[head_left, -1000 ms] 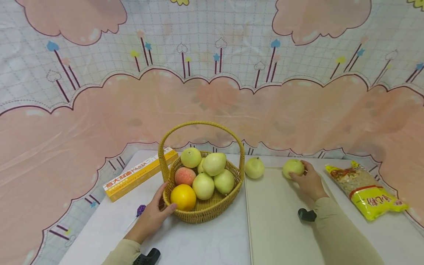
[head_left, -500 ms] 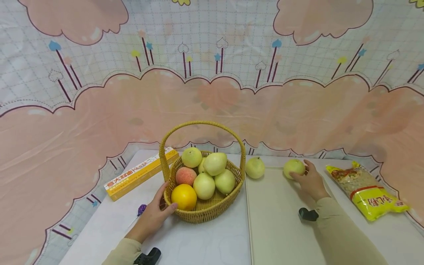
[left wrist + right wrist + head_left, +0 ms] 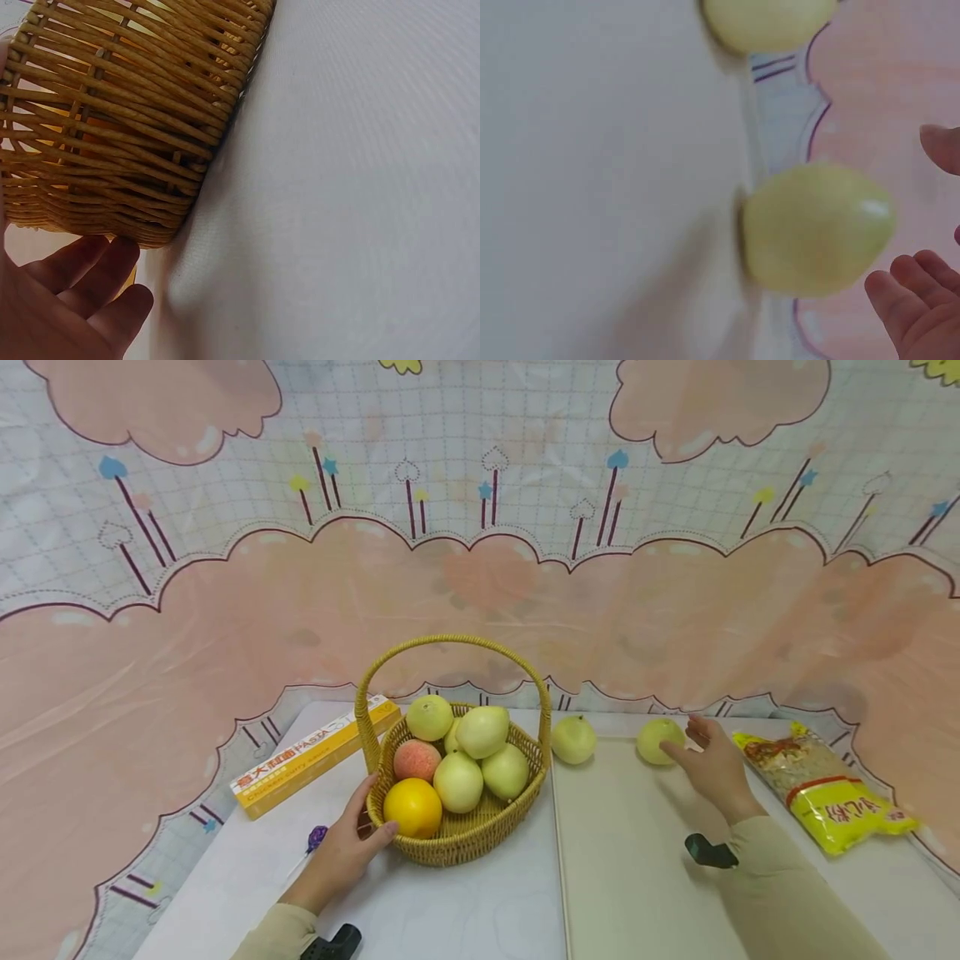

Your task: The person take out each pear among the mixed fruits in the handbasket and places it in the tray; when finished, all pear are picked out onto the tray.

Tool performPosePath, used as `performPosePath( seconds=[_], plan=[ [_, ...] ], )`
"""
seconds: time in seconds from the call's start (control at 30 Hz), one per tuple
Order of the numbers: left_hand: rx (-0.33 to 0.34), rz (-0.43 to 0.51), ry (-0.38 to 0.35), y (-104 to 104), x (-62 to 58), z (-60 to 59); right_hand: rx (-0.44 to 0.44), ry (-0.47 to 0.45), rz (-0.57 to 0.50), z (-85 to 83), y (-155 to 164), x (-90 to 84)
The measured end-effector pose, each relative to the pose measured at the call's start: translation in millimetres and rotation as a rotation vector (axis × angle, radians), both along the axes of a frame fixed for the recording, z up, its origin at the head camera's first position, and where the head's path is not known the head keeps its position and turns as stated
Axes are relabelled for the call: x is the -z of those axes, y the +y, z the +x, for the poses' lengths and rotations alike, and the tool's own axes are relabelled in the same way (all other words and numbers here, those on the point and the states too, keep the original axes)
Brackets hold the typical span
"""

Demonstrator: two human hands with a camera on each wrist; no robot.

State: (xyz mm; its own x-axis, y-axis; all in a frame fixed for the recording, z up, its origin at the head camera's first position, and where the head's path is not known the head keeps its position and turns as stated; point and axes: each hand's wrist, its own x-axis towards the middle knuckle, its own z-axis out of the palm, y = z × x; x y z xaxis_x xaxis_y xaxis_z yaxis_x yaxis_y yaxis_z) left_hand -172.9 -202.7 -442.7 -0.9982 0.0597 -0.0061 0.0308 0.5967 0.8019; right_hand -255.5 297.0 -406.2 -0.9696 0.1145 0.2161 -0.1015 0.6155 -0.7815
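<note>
Wicker basket (image 3: 457,827) steadied by left hand (image 3: 341,856), fingers straight; two pears (image 3: 660,741) already right of it, six fruits left; right hand (image 3: 712,768) loose.

Head view: bright, even, soft light, seemingly from above; colours pale, slightly washed. Faint shadows under wicker basket (image 3: 457,827) toward 6 o'clock. Wide-lens bending at edges, strongest at 3 and 9 o'clock. Left wrist view: sharp weave, bright tabletop glare at 2 o'clock. Right wrist view: dimmer, blurred; pale pear (image 3: 817,229) soft-edged, small highlight, dark shadow toward 9 o'clock.
</note>
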Motion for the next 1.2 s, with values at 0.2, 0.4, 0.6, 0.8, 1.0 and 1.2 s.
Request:
performPosePath(
  seconds=[0.2,0.4,0.6,0.8,1.0,1.2],
  plan=[
    [-0.001,-0.001,0.007,-2.1,1.4,0.1,-0.046,0.041,-0.016,12.4,-19.7,-19.1],
    [-0.007,-0.005,-0.007,-2.2,1.9,1.4,-0.113,0.127,-0.004,20.5,-39.3,-29.2],
    [-0.008,-0.001,-0.008,-2.3,2.6,1.8,-0.147,0.205,-0.027,25.4,-56.5,-36.4],
    [-0.010,0.010,-0.014,-2.8,2.9,1.0,-0.214,0.249,-0.024,34.1,-75.4,-41.0],
    [-0.009,0.014,-0.009,-3.0,3.3,-0.4,-0.309,0.277,-0.038,40.3,-98.5,-44.0],
    [0.000,0.017,-0.011,-1.9,1.9,-1.0,-0.384,0.306,-0.073,59.4,-128.6,-63.2]
  ],
)
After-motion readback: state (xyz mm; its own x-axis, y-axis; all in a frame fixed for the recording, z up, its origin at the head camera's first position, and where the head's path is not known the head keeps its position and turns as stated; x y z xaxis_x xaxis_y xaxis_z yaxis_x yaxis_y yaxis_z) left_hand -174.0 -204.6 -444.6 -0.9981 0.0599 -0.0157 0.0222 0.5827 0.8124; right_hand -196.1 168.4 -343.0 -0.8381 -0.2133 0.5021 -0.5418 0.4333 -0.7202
